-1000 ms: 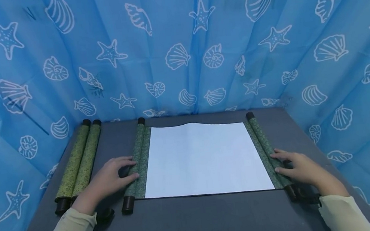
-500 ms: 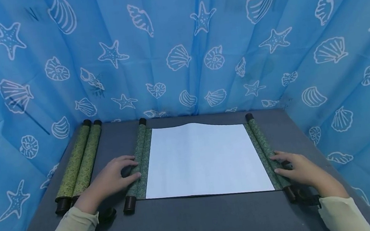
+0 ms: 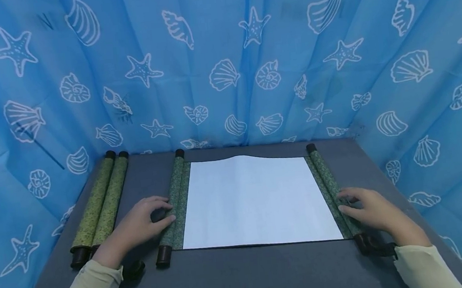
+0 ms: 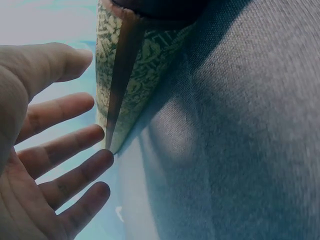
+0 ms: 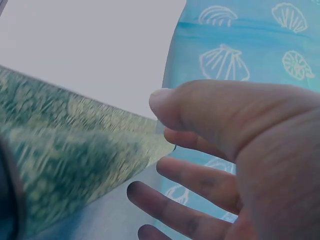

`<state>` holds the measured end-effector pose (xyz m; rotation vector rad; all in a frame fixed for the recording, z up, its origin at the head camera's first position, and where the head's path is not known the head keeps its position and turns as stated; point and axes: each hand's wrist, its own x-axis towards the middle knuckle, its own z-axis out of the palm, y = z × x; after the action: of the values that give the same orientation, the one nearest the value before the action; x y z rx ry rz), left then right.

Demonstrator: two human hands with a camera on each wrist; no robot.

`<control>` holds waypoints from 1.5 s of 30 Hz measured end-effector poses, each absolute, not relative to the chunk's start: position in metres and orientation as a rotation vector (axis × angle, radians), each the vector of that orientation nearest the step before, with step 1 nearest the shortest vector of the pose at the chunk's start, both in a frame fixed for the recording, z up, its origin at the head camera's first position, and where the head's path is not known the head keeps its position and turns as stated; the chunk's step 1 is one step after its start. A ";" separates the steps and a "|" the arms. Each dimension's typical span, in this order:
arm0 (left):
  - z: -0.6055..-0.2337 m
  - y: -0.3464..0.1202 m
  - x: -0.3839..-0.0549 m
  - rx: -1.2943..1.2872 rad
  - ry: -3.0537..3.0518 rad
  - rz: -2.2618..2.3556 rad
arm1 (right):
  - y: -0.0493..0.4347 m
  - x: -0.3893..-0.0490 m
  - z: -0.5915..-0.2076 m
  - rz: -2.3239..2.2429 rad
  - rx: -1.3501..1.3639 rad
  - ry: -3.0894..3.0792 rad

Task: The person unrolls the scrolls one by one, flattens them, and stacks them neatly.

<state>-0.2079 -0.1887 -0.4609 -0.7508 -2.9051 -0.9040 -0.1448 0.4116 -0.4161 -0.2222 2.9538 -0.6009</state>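
Scroll (image 3: 258,202) on table (image 3: 270,276), btwn my L hand (image 3: 138,225) & R hand (image 3: 373,208)
L at its L roller (image 3: 175,182), R at its R roller (image 3: 325,169); hands well apart, fingers (image 4: 70,145) loosely extended.

The head view looks forward-down on both hands (image 3: 138,224) (image 3: 370,206); each wrist view shares one, closer.

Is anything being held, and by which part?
Nothing looks held: the left hand and right hand lie uncurled by the scroll's rolled ends; touch is unclear.
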 end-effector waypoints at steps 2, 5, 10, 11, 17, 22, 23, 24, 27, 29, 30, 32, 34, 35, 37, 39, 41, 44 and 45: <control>-0.461 -0.191 -0.207 -0.750 -2.901 -0.905 | 0.407 -0.146 -0.414 -0.616 -0.221 2.961; -0.460 -0.195 -0.206 -0.750 -2.891 -0.910 | 0.398 -0.147 -0.410 -0.642 -0.225 2.971; -0.461 -0.205 -0.203 -0.722 -2.885 -0.915 | 0.380 -0.152 -0.404 -0.705 -0.262 2.982; -0.461 -0.206 -0.203 -0.717 -2.883 -0.913 | 0.376 -0.153 -0.403 -0.722 -0.277 2.984; -0.459 -0.217 -0.201 -0.718 -2.844 -0.889 | 0.354 -0.161 -0.401 -0.770 -0.328 3.007; -0.459 -0.226 -0.201 -0.700 -2.781 -0.855 | 0.337 -0.170 -0.404 -0.799 -0.372 3.021; -0.459 -0.228 -0.201 -0.691 -2.776 -0.846 | 0.334 -0.173 -0.405 -0.801 -0.385 3.021; -0.458 -0.230 -0.200 -0.679 -2.778 -0.844 | 0.330 -0.175 -0.406 -0.810 -0.399 3.016; -0.456 -0.238 -0.196 -0.643 -2.790 -0.848 | 0.319 -0.181 -0.409 -0.820 -0.428 2.997; -0.453 -0.243 -0.193 -0.611 -2.801 -0.844 | 0.311 -0.184 -0.411 -0.831 -0.442 2.981; -0.452 -0.246 -0.191 -0.597 -2.803 -0.839 | 0.308 -0.186 -0.412 -0.834 -0.452 2.976; -0.451 -0.249 -0.189 -0.582 -2.803 -0.839 | 0.302 -0.188 -0.413 -0.834 -0.466 2.971; -0.450 -0.252 -0.187 -0.574 -2.797 -0.827 | 0.297 -0.190 -0.414 -0.841 -0.495 2.964; -0.451 -0.253 -0.187 -0.574 -2.794 -0.823 | 0.294 -0.191 -0.415 -0.846 -0.510 2.960; -0.452 -0.256 -0.185 -0.567 -2.798 -0.820 | 0.289 -0.193 -0.415 -0.856 -0.541 2.959; -0.453 -0.259 -0.185 -0.552 -2.808 -0.818 | 0.285 -0.195 -0.416 -0.854 -0.573 2.964; -0.453 -0.261 -0.184 -0.533 -2.824 -0.816 | 0.280 -0.197 -0.417 -0.838 -0.598 2.973; -0.452 -0.264 -0.183 -0.511 -2.842 -0.801 | 0.274 -0.199 -0.418 -0.806 -0.615 2.983; -0.451 -0.265 -0.183 -0.508 -2.843 -0.796 | 0.271 -0.200 -0.418 -0.797 -0.618 2.983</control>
<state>-0.1829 -0.2647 -0.4514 -0.5075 -2.8432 -0.7959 -0.1999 0.2713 -0.4176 -0.6177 2.9834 -0.7970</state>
